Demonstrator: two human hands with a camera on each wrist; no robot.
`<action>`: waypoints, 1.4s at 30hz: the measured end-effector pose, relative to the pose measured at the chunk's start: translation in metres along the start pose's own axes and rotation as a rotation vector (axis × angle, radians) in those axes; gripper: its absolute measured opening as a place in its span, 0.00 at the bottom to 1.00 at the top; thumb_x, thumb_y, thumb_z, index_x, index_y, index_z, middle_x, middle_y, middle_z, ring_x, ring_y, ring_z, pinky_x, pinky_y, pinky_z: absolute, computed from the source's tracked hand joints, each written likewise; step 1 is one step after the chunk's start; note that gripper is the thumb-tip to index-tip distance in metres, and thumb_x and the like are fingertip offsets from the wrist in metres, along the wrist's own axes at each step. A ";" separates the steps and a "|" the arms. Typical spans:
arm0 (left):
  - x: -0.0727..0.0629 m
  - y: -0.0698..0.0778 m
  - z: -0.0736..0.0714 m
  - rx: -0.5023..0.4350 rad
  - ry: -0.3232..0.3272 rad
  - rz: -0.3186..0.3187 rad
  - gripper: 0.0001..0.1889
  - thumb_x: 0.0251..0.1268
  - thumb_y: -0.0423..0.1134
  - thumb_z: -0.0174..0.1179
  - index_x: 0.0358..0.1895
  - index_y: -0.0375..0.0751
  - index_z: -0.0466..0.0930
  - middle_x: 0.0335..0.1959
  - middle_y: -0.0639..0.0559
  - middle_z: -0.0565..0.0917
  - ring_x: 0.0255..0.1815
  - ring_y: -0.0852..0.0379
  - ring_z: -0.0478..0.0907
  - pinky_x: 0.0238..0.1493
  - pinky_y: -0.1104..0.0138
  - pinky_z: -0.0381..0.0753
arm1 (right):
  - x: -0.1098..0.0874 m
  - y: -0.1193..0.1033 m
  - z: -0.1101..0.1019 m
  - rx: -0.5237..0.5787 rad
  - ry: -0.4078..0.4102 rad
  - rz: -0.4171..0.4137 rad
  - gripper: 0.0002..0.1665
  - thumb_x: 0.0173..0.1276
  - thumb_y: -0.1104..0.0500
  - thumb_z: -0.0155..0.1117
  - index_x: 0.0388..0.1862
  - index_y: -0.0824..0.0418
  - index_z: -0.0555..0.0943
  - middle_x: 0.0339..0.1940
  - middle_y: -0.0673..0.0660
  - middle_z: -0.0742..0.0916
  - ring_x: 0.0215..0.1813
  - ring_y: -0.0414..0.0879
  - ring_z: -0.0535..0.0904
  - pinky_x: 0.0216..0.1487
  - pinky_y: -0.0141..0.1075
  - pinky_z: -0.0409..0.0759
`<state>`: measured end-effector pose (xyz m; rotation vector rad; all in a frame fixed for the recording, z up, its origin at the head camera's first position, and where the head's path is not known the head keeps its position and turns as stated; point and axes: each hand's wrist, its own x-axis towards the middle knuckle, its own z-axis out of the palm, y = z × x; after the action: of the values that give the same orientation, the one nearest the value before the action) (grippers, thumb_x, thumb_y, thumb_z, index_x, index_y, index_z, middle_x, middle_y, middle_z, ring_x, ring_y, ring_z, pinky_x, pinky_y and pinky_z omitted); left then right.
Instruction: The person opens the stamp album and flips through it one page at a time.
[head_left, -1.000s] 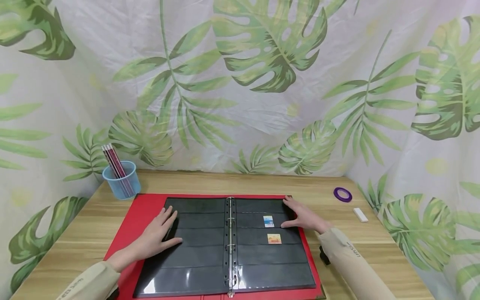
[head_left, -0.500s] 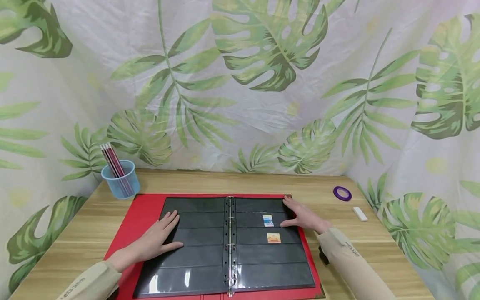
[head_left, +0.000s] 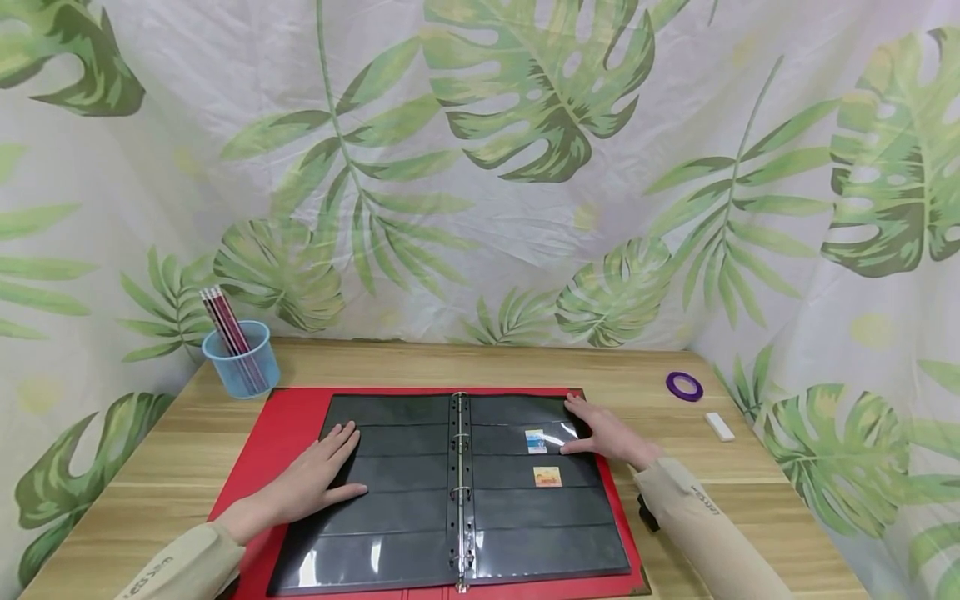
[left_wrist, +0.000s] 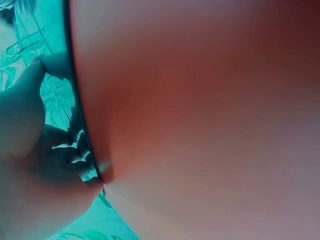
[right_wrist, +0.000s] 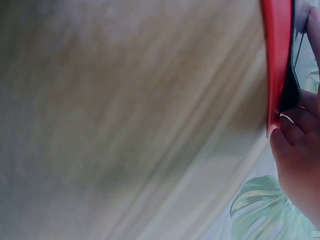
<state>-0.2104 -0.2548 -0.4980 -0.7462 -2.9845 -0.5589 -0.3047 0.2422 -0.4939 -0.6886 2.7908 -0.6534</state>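
Note:
An open red ring-binder stamp album (head_left: pixel 258 437) lies on the table with black pocket pages on both sides. My left hand (head_left: pixel 300 475) rests with fingers spread on the left page (head_left: pixel 397 467). My right hand (head_left: pixel 607 433) holds the outer edge of the right page (head_left: pixel 540 542) near its top corner, thumb on top and fingers at the edge. In the right wrist view, that black page (right_wrist: pixel 290 92) bows up off the red cover (right_wrist: pixel 275 55). A blue-and-white stamp (head_left: pixel 535 442) and an orange-yellow stamp (head_left: pixel 547 477) sit in the right page's pockets.
At the back left stands a blue cup (head_left: pixel 258 354) with several pencils (head_left: pixel 227 325). A purple tape roll (head_left: pixel 685 387) and a white eraser (head_left: pixel 720 427) lie to the right on the wooden table (head_left: pixel 480 358). A leaf-patterned cloth (head_left: pixel 420 250) hangs behind.
My left hand has settled slightly, its fingers flatter on the left page. A bright reflection has appeared on the right page by my right thumb; that hand stays almost still.

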 end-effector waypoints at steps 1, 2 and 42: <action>0.000 0.000 0.000 0.001 0.001 0.000 0.47 0.61 0.61 0.64 0.71 0.25 0.63 0.74 0.28 0.63 0.74 0.25 0.58 0.67 0.35 0.66 | 0.000 0.000 0.000 0.002 0.006 0.000 0.56 0.58 0.39 0.73 0.75 0.69 0.62 0.79 0.67 0.64 0.79 0.65 0.60 0.75 0.58 0.63; 0.000 0.000 0.000 0.000 0.000 0.000 0.47 0.61 0.60 0.64 0.71 0.25 0.63 0.74 0.28 0.63 0.74 0.25 0.58 0.67 0.35 0.66 | 0.000 -0.001 0.000 0.000 0.012 -0.003 0.56 0.58 0.39 0.73 0.75 0.68 0.63 0.78 0.67 0.65 0.78 0.65 0.61 0.74 0.58 0.64; 0.000 0.001 -0.001 -0.015 -0.001 0.010 0.47 0.60 0.60 0.64 0.71 0.24 0.63 0.73 0.27 0.64 0.74 0.24 0.59 0.66 0.35 0.67 | -0.020 -0.027 -0.055 0.679 -0.059 0.082 0.18 0.80 0.61 0.46 0.50 0.78 0.73 0.35 0.49 0.83 0.37 0.35 0.82 0.44 0.33 0.85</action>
<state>-0.2096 -0.2542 -0.4965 -0.7623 -2.9786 -0.5817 -0.2921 0.2508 -0.4310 -0.4326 2.2876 -1.4249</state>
